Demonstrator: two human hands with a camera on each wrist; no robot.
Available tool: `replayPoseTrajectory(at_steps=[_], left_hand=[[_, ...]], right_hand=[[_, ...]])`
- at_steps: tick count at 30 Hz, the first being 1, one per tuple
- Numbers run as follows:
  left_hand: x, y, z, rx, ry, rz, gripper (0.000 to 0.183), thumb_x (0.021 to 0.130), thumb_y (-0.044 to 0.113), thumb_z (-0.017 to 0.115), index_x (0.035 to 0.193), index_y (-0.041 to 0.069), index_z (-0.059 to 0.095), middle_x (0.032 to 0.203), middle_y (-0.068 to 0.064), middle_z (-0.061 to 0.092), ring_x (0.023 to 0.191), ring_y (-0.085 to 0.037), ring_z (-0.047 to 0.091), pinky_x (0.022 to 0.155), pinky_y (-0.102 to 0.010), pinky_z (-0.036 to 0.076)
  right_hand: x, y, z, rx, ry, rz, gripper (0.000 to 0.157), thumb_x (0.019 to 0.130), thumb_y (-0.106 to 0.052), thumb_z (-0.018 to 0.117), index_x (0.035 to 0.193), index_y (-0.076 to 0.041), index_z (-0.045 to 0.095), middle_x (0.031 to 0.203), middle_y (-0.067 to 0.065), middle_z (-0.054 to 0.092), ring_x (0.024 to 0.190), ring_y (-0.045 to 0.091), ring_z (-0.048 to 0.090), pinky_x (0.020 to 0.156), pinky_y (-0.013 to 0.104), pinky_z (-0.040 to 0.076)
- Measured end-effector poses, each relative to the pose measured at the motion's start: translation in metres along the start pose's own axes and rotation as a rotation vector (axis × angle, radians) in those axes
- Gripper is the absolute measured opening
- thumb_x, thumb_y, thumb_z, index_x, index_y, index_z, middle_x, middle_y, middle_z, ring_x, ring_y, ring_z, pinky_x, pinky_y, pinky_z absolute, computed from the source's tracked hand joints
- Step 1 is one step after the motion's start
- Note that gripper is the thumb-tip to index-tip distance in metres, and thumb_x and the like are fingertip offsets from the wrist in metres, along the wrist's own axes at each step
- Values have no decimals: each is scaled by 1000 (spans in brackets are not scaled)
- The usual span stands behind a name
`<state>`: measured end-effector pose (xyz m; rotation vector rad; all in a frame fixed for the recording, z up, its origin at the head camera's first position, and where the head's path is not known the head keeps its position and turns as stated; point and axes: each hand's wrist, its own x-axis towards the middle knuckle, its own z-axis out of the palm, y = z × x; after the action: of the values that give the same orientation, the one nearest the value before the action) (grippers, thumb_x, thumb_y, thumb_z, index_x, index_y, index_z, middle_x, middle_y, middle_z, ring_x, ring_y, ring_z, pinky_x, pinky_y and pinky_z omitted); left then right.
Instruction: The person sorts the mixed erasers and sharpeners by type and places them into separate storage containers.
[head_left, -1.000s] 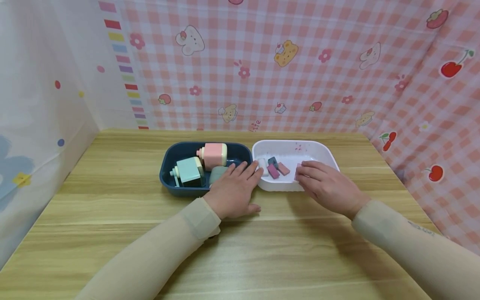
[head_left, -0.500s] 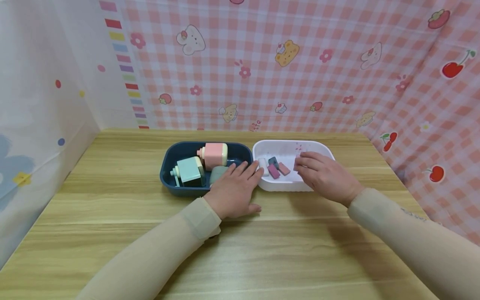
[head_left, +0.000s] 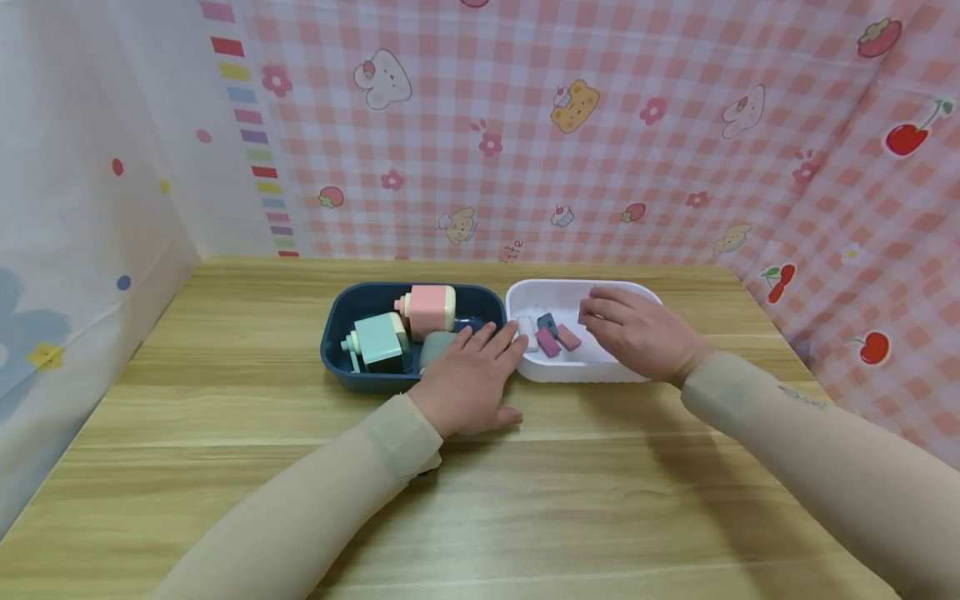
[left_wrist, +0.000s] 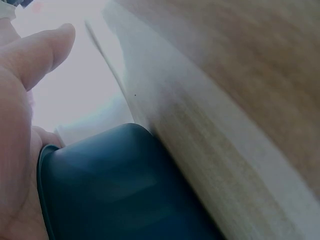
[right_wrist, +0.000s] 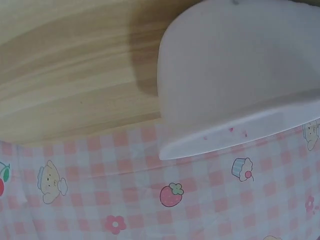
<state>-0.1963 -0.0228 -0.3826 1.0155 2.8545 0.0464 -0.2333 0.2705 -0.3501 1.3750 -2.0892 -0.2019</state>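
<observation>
My left hand (head_left: 487, 350) lies flat with straight fingers on the front right corner of a dark blue tray (head_left: 352, 371); its palm (left_wrist: 15, 125) and the blue tray (left_wrist: 115, 190) fill the left wrist view. The tray holds a pink-and-cream block (head_left: 429, 308), a mint block (head_left: 378, 340) and a grey-green block (head_left: 435, 343). My right hand (head_left: 600, 312) hovers in the white tray (head_left: 555, 289), its fingers curled on a small pink piece (head_left: 581, 315), mostly hidden. Beside it lie a white piece (head_left: 525, 329), a dark teal piece (head_left: 547, 322), a magenta piece (head_left: 547, 342) and a pink piece (head_left: 568, 337).
Both trays sit side by side, touching, on a wooden table (head_left: 480, 500). Pink checked cloth (head_left: 600, 167) walls the back and right, pale cloth (head_left: 75, 250) the left. The right wrist view shows only the white tray's outer wall (right_wrist: 240, 75) and the cloth.
My right hand has moved away from me and leftward over the white tray, the small pink piece going with it. My left hand has stayed put.
</observation>
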Motion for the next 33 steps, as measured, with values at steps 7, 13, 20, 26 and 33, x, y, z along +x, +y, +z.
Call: replayPoseTrajectory(at_steps=[7,13,20,26,33], left_hand=[[0,0,0,-6,-5,-4,103,94,68,66,171,21,18,180,-4,9,165,-32,13,134,-55,12],[-1,1,-2,-5,-6,-6,103,93,68,66,171,21,18,180,-4,9,166,-32,13,134,-55,11],[0,0,-1,-6,-5,-5,103,93,68,66,171,21,18,180,-4,9,166,-32,13,134,-55,12],[0,0,0,-8,-10,-7,103,93,69,66,171,21,17,180,-3,8,166,-32,12,134,-55,11],[0,0,-1,-11,-10,-7,103,94,69,65,171,21,17,180,-3,8,166,-32,13,134,-55,11]], right_hand=[[9,8,8,11,49,-56,29,80,10,80,109,6,75,114,20,76,112,38,72,99,49,60],[15,11,11,7,21,-81,30,82,9,78,111,5,75,116,20,76,114,39,71,97,48,61],[18,13,14,3,8,-85,29,83,9,75,112,4,75,116,18,76,115,38,71,98,48,60],[20,13,17,-4,15,-92,32,82,11,75,113,4,75,115,18,77,114,37,72,97,48,61],[22,12,17,-22,4,-95,34,80,12,79,113,4,76,115,17,77,114,36,72,97,46,61]])
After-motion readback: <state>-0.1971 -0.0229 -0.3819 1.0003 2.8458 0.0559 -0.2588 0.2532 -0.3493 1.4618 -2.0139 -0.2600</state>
